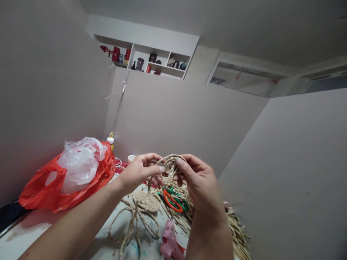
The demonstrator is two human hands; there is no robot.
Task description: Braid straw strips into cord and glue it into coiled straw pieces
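Observation:
Above the table, my left hand (145, 169) and my right hand (197, 178) are both closed on a coiled straw braid (171, 159), bent into open loops between them. My left thumb and fingers pinch its left side; my right thumb presses on its right side. A loose tail of straw braid (132, 220) lies in loops on the table below my left hand. Beneath the hands rests a round, flat woven straw coaster (146, 200). Scissors with orange handles (172, 201) and another pair with green handles (184, 204) lie on the straw.
A pink glue gun (170, 240) is at the table's front. Loose straw (235, 231) spreads to the right. A red plastic bag (46, 184) with a clear plastic bag (80, 164) stands left, near a yellow-and-white bottle (110, 140) and white cup (131, 159). Partition walls surround the table.

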